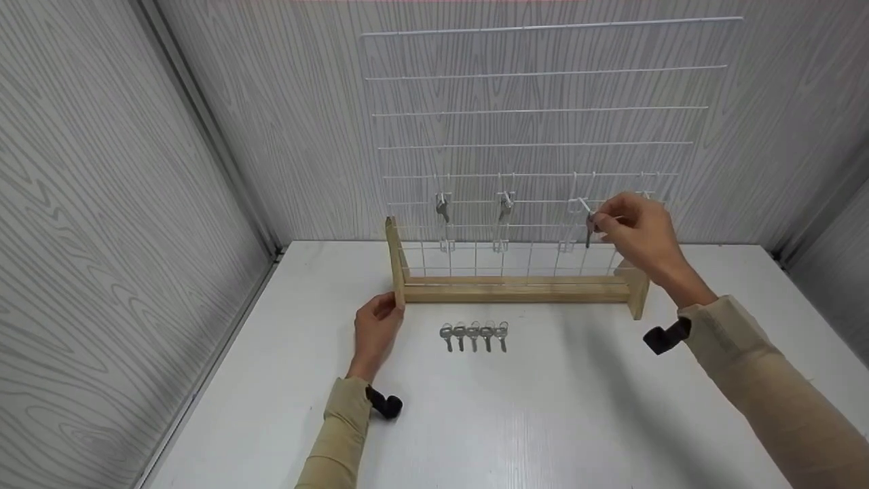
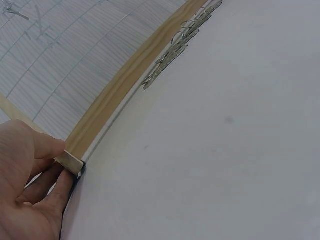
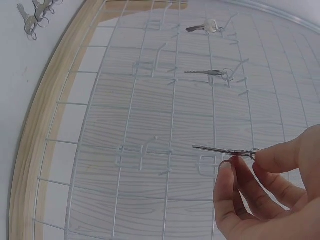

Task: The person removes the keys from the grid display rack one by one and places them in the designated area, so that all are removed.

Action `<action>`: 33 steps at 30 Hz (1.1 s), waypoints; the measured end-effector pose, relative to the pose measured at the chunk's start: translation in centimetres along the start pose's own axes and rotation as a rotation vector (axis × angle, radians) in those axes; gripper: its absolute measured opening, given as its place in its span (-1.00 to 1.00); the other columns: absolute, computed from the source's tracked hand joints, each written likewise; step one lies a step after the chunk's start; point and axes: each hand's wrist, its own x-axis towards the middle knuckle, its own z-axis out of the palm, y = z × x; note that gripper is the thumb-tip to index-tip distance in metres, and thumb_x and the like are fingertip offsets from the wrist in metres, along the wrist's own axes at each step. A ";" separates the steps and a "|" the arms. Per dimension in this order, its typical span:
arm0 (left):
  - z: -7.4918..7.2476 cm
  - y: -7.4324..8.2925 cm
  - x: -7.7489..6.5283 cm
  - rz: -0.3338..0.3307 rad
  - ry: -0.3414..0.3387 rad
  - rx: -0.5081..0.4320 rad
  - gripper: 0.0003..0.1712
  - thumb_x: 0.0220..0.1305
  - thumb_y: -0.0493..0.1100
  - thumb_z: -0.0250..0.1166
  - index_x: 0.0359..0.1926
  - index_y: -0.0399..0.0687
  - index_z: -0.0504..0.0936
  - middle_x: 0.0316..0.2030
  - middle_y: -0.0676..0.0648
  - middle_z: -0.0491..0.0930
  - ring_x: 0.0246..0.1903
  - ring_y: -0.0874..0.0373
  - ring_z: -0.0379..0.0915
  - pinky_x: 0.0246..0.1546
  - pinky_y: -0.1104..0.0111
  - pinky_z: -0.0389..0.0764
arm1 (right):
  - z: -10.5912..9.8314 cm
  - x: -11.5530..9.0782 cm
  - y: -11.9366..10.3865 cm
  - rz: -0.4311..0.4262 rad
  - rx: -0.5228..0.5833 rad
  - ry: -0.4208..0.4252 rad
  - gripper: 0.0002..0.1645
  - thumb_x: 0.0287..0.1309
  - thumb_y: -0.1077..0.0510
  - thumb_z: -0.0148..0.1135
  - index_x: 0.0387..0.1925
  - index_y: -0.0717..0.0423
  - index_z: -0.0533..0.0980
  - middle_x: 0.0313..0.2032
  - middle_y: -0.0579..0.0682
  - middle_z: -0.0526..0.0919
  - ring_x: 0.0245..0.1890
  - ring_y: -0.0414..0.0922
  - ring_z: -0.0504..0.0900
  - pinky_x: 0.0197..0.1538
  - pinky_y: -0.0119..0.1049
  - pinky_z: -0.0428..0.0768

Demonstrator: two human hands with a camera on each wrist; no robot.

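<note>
In the head view my right hand pinches a silver key by its ring end, at the tip of the third upper hook on a white wire grid rack. The right wrist view shows the key held sideways, thumb and fingertips at its small ring. My left hand grips the front end of the rack's left wooden foot, thumb on one side and fingers on the other. Two hooks further left carry a hanging key and another hanging key.
Several silver keys with rings lie in a row on the white table, in front of the rack's wooden crossbar. Lower hooks hold no keys. Wood-patterned panels stand behind and at the sides.
</note>
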 end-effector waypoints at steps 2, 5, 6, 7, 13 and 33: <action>0.0 0.0 -0.1 0.000 -0.002 -0.003 -0.62 0.45 -0.28 0.34 0.24 -0.23 0.68 0.17 -0.23 0.72 0.20 -0.06 0.66 0.24 0.15 0.68 | 0.0 -0.2 -0.1 -0.004 -0.001 -0.003 -0.67 0.59 0.06 0.17 0.04 0.27 0.62 0.01 0.24 0.76 -0.20 -0.43 0.67 -0.11 -0.57 0.66; 0.0 0.1 -0.2 0.002 -0.005 -0.008 -0.61 0.44 -0.27 0.35 0.24 -0.22 0.68 0.17 -0.23 0.72 0.20 -0.06 0.66 0.25 0.14 0.68 | 0.0 -0.5 -0.2 -0.008 0.012 -0.012 -0.68 0.60 0.07 0.17 0.04 0.28 0.61 0.01 0.24 0.75 -0.17 -0.35 0.68 -0.11 -0.57 0.66; 0.0 0.1 -0.2 0.002 -0.005 -0.011 -0.61 0.44 -0.27 0.35 0.24 -0.22 0.68 0.17 -0.23 0.72 0.20 -0.06 0.67 0.25 0.13 0.67 | 0.0 -0.5 -0.3 -0.007 0.019 -0.015 -0.68 0.60 0.08 0.17 0.04 0.29 0.60 0.01 0.24 0.75 -0.16 -0.31 0.69 -0.10 -0.57 0.67; 0.0 0.2 -0.2 0.001 -0.006 -0.011 -0.61 0.44 -0.27 0.34 0.24 -0.22 0.68 0.17 -0.23 0.72 0.21 -0.06 0.66 0.26 0.12 0.67 | 0.1 -0.6 -0.3 -0.003 0.022 -0.017 -0.68 0.60 0.08 0.16 0.04 0.29 0.60 0.01 0.24 0.74 -0.15 -0.28 0.69 -0.11 -0.57 0.67; 0.0 0.2 -0.3 -0.005 -0.010 -0.025 -0.60 0.46 -0.28 0.32 0.26 -0.24 0.67 0.20 -0.27 0.70 0.24 -0.11 0.64 0.29 0.08 0.65 | 0.6 -0.9 -0.4 -0.004 -0.002 -0.011 -0.70 0.59 0.07 0.16 0.01 0.26 0.60 -0.03 0.20 0.75 -0.19 -0.23 0.70 -0.15 -0.57 0.67; -0.2 0.2 -0.5 0.010 -0.023 -0.013 -0.60 0.48 -0.24 0.30 0.27 -0.21 0.67 0.20 -0.22 0.69 0.25 -0.08 0.63 0.29 0.09 0.65 | 2.7 -1.1 0.5 -0.093 0.022 -0.044 -0.81 0.54 0.24 0.20 -0.07 0.35 0.61 -0.14 0.30 0.79 -0.31 -0.43 0.66 -0.25 -0.58 0.67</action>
